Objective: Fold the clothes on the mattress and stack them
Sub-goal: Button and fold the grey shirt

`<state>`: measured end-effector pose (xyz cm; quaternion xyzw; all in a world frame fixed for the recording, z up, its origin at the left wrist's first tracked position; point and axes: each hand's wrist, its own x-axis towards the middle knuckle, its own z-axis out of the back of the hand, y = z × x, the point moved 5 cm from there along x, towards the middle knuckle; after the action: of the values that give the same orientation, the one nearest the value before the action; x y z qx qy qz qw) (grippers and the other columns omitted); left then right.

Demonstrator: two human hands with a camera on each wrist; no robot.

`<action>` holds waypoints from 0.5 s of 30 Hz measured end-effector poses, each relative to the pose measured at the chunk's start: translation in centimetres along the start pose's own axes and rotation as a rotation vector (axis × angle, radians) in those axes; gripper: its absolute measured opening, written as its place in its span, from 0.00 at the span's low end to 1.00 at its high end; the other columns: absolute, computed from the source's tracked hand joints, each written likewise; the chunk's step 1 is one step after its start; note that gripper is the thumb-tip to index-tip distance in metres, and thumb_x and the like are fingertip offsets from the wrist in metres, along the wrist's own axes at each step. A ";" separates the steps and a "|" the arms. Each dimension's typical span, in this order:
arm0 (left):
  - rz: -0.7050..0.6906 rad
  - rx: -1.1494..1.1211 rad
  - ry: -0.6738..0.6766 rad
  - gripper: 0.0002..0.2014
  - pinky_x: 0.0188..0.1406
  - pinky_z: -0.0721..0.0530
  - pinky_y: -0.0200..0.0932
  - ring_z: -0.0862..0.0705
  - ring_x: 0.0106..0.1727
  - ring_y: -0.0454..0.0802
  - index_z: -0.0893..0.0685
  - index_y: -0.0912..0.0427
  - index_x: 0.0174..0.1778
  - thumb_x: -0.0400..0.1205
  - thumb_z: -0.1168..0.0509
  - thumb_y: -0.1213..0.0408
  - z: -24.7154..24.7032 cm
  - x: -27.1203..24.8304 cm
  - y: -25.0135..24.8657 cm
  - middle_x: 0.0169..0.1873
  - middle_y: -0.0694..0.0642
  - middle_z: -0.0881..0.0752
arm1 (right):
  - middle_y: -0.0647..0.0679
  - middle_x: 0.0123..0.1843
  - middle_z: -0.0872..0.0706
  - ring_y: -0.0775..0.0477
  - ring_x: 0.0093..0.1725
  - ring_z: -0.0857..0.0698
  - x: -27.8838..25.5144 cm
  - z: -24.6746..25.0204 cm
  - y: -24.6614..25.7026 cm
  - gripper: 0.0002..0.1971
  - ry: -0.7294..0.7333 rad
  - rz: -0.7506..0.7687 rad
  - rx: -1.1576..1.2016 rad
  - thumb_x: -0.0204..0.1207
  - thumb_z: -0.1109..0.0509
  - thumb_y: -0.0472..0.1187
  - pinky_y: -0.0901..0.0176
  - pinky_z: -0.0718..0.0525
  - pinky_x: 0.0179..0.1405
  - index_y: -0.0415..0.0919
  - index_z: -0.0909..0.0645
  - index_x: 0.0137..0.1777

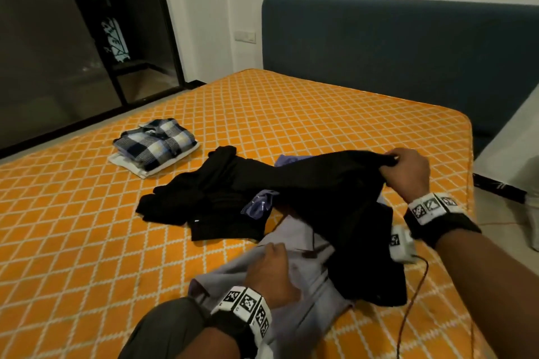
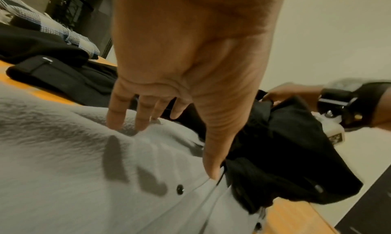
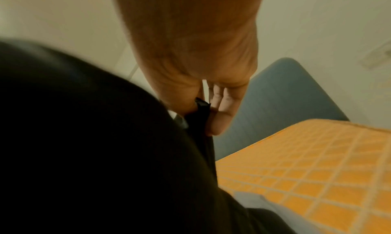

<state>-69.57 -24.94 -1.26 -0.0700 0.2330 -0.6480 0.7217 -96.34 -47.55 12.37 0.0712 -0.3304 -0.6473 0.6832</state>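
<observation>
On the orange quilted mattress (image 1: 291, 114) lies a loose heap of clothes. My right hand (image 1: 393, 162) pinches an edge of a black garment (image 1: 335, 183) and holds it lifted above the heap; the pinch (image 3: 203, 113) shows in the right wrist view. My left hand (image 1: 269, 253) rests with straight fingers (image 2: 118, 120) on a pale lavender buttoned shirt (image 1: 291, 271) near the front edge, with the thumb by the placket. A second black garment (image 1: 189, 198) lies crumpled to the left. A folded plaid shirt (image 1: 156, 143) sits on a folded white piece at the far left.
A blue headboard (image 1: 393, 52) closes off the far side, with dark glass doors (image 1: 58, 38) at the left. The mattress's right edge drops to the floor. A thin orange cable (image 1: 408, 315) trails from my right wrist across the front right corner.
</observation>
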 end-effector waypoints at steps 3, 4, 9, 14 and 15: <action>0.072 0.134 0.239 0.51 0.69 0.18 0.65 0.29 0.78 0.70 0.37 0.59 0.81 0.68 0.20 0.42 -2.0 -0.3 1.7 0.80 0.64 0.34 | 0.31 0.52 0.12 0.29 0.48 0.13 1.1 -0.2 0.5 0.23 0.088 0.040 -0.222 0.69 0.25 0.32 0.45 0.13 0.41 0.33 0.15 0.66; 0.058 0.164 0.305 0.52 0.72 0.20 0.67 0.33 0.82 0.72 0.38 0.61 0.83 0.70 0.20 0.43 -2.6 -0.4 2.0 0.83 0.65 0.38 | 0.33 0.55 0.15 0.28 0.52 0.15 0.0 -0.8 1.3 0.23 0.093 0.095 -0.279 0.69 0.25 0.34 0.43 0.13 0.42 0.35 0.16 0.67; 0.008 0.209 0.197 0.18 0.67 0.16 0.62 0.20 0.72 0.65 0.22 0.61 0.72 0.86 0.34 0.62 -2.0 0.3 1.5 0.71 0.65 0.20 | 0.50 0.53 0.19 0.39 0.53 0.16 -12.4 -8.0 6.5 0.13 0.400 0.786 -0.348 0.68 0.28 0.51 0.45 0.18 0.44 0.53 0.17 0.53; 0.026 0.143 0.113 0.15 0.67 0.15 0.56 0.17 0.70 0.64 0.18 0.62 0.66 0.86 0.37 0.62 0.3 0.5 0.0 0.68 0.64 0.17 | 0.52 0.70 0.22 0.44 0.69 0.25 -19.1 -13.2 6.7 0.42 0.889 0.810 -0.603 0.59 0.29 0.73 0.41 0.32 0.62 0.58 0.25 0.75; 0.032 0.107 0.080 0.14 0.65 0.16 0.54 0.17 0.69 0.64 0.16 0.62 0.63 0.85 0.36 0.61 1.5 0.4 -0.2 0.66 0.64 0.16 | 0.51 0.71 0.22 0.43 0.70 0.26 -19.4 -13.5 6.8 0.46 0.928 0.801 -0.643 0.58 0.28 0.73 0.38 0.33 0.65 0.58 0.28 0.78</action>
<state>-69.14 -25.65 0.05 -0.0017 0.2276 -0.6503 0.7248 -82.23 -32.94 -1.46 0.0074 0.2034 -0.3137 0.9275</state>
